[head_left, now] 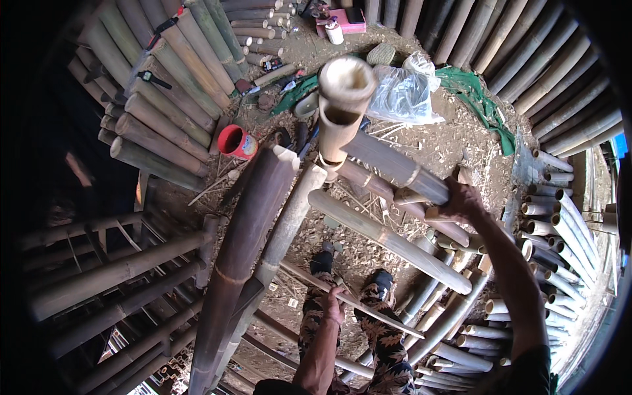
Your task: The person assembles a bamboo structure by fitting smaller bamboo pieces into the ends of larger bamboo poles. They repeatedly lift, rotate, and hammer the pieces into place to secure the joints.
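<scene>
strip of bamboo (382, 314) clenched in left hand (334, 305); right hand (463, 203) grasping dark pole (394, 166)

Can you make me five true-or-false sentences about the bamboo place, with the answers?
1. The left hand holds a long, thin stick. True.
2. The right hand touches nothing. False: it is on a dark bamboo pole.
3. The bucket is red. True.
4. The plastic bag is black, and you can't see through it. False: it is clear.
5. The person's trousers are plain white. False: they are dark with a pale, leafy pattern.
</scene>
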Demonstrator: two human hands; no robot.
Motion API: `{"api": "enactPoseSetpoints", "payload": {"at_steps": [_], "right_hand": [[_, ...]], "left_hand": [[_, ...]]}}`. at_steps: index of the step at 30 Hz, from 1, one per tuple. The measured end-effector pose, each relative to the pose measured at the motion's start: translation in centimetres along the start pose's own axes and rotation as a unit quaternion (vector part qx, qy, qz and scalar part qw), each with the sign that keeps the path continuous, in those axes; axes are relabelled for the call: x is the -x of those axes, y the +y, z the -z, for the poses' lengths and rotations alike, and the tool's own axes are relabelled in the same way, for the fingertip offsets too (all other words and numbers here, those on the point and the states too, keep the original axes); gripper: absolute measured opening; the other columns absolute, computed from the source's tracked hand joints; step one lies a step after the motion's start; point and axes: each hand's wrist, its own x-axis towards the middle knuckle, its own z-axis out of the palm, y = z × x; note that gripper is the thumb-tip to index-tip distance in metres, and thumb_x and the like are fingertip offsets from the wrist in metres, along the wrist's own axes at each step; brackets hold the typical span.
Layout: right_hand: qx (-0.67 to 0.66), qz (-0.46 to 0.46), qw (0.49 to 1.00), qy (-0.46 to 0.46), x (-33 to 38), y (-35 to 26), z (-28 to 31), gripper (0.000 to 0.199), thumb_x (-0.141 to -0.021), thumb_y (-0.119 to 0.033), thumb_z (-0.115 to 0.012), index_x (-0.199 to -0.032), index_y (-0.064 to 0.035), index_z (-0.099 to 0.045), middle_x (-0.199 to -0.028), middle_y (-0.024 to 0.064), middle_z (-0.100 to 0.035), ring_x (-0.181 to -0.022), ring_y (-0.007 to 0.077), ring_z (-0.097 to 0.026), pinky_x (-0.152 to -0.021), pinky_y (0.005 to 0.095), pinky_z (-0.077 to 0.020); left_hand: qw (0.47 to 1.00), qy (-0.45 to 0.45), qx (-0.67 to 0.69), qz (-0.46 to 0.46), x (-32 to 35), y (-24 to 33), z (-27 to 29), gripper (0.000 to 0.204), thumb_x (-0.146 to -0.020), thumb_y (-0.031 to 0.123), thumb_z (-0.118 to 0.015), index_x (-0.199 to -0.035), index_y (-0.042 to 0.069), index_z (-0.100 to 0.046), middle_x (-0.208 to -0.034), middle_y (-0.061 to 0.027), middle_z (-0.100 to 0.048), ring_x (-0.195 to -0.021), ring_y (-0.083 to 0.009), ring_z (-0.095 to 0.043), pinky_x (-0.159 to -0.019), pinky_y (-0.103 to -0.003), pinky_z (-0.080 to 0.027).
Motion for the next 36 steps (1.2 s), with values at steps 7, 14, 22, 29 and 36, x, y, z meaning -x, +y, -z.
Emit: {"api": "enactPoseSetpoints", "payload": {"at_steps": [7,14,22,29,36], "right_hand": [[0.011,0.030,0.999,-0.035,0.5,-2.2,-1.5,0.057,-0.064,-0.039,-0.075,-0.111,-0.0133,-0.056,-0.088,0.0160,-0.070,-0.083,0.0348,-0.069,-0.076,0.0432,-0.0543],[-0.015,0.048,0.996,-0.077,2.3,-2.6,0.0,0.050,-0.069,-0.037,-0.072,-0.108,-0.0099,-0.055,-0.091,0.0161,-0.070,-0.083,0.0339,-0.069,-0.077,0.0421,-0.0547],[0.030,0.024,0.995,-0.096,1.4,-5.9,-1.9,0.051,-0.066,-0.029,-0.072,-0.108,-0.0079,-0.054,-0.094,0.0193,-0.070,-0.089,0.0377,-0.068,-0.081,0.0450,-0.0535],[0.013,-0.021,0.996,-0.082,2.1,-5.7,-2.2,0.043,-0.074,-0.024,-0.065,-0.112,-0.0093,-0.053,-0.088,0.0169,-0.069,-0.083,0.0356,-0.069,-0.074,0.0488,-0.0532],[-0.115,-0.064,0.962,0.241,13.5,-8.1,-5.7,0.061,-0.084,-0.018,-0.058,-0.141,-0.0070,-0.039,-0.139,0.0202,-0.040,-0.133,0.0395,-0.035,-0.116,0.0536,-0.0199]], "left_hand": [[1.000,0.001,0.003,0.009,2.5,-0.2,-0.1,0.026,-0.076,0.023,-0.070,-0.099,0.017,-0.059,-0.092,0.0003,-0.060,-0.089,-0.0161,-0.062,-0.074,-0.035,-0.051],[1.000,-0.015,-0.004,0.005,4.3,0.3,-0.3,0.025,-0.077,0.019,-0.069,-0.099,0.015,-0.059,-0.095,-0.0038,-0.062,-0.093,-0.0204,-0.063,-0.084,-0.041,-0.053],[0.999,-0.009,0.018,0.043,1.1,1.9,-0.7,0.023,-0.076,0.024,-0.071,-0.094,0.015,-0.060,-0.092,-0.0019,-0.061,-0.091,-0.0196,-0.060,-0.084,-0.042,-0.050],[0.999,-0.030,-0.020,0.028,-0.1,1.3,-0.4,0.025,-0.073,0.027,-0.073,-0.089,0.014,-0.058,-0.088,-0.0015,-0.060,-0.083,-0.0189,-0.057,-0.075,-0.039,-0.049],[0.848,0.015,-0.486,-0.211,1.2,2.1,-2.9,0.059,-0.075,0.017,-0.072,-0.127,0.003,-0.047,-0.120,-0.0144,-0.053,-0.115,-0.0311,-0.050,-0.103,-0.046,-0.038]]}}
